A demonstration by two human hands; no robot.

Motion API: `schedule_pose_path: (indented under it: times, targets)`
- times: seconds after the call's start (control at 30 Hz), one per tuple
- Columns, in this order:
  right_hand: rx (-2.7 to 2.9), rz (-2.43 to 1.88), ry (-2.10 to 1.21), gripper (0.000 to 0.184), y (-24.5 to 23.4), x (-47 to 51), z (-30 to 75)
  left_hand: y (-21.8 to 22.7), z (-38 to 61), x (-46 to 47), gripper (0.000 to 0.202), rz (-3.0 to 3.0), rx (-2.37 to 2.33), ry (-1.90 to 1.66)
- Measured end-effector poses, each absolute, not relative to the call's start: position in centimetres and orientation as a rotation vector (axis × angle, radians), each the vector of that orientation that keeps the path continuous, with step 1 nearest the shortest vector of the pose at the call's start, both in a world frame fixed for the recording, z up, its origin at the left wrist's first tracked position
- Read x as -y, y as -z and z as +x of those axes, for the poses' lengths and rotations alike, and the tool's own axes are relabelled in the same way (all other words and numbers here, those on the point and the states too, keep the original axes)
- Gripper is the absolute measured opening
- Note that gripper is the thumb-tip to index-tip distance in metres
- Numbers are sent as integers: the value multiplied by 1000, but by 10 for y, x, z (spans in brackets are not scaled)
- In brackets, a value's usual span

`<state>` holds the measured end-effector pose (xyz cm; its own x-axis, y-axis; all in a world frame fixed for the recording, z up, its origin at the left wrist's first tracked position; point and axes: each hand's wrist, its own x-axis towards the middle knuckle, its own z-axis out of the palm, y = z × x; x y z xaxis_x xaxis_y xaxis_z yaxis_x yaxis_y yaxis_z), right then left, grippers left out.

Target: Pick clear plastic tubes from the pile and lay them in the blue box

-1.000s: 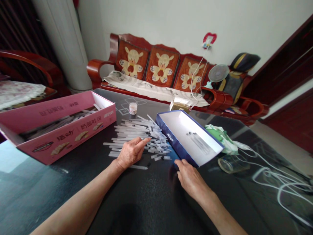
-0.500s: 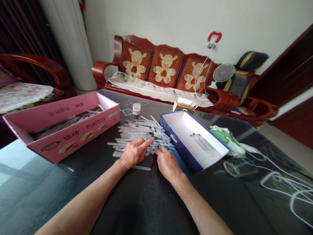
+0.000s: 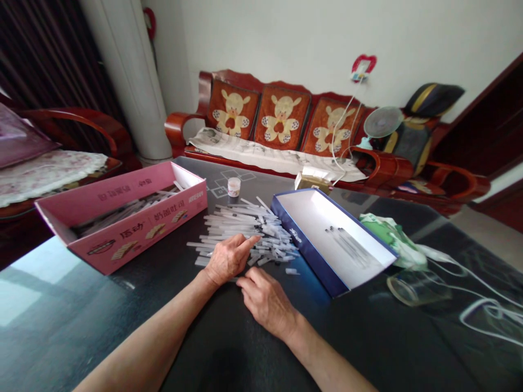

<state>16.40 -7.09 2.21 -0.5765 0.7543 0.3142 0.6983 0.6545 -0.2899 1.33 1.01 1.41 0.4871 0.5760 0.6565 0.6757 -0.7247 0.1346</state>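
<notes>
The right hand (image 3: pixel 267 302) is curled, at the end of a single tube (image 3: pixel 234 280) on the desk (image 3: pixel 220 337); I cannot tell if it grips this. Just beyond, the left hand (image 3: pixel 229 258) lies at the tube pile (image 3: pixel 232 224), its grip hidden. The blue box (image 3: pixel 310 253) stands right of the pile, the pink box (image 3: pixel 141 231) left, a cup (image 3: pixel 233 188) behind.

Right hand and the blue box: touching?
Apart. The head view shows dark tabletop between the right hand and the blue box.
</notes>
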Motion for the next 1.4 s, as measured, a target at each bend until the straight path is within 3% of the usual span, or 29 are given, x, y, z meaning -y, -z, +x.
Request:
schedule_pose_path:
  times: [0.57,1.0,1.4]
  targets:
    - [2250,-1168,-204,22,-11,40,170,-10,-8,8,33,-2590,1127,609]
    - [2127,-1048,-367,22,-14,15,191,-9,-2,-19,33,-2619,1032,643]
    - [2050,-1102,-355,30,-7,17,191,-15,19,-5,37,-2454,1262,929]
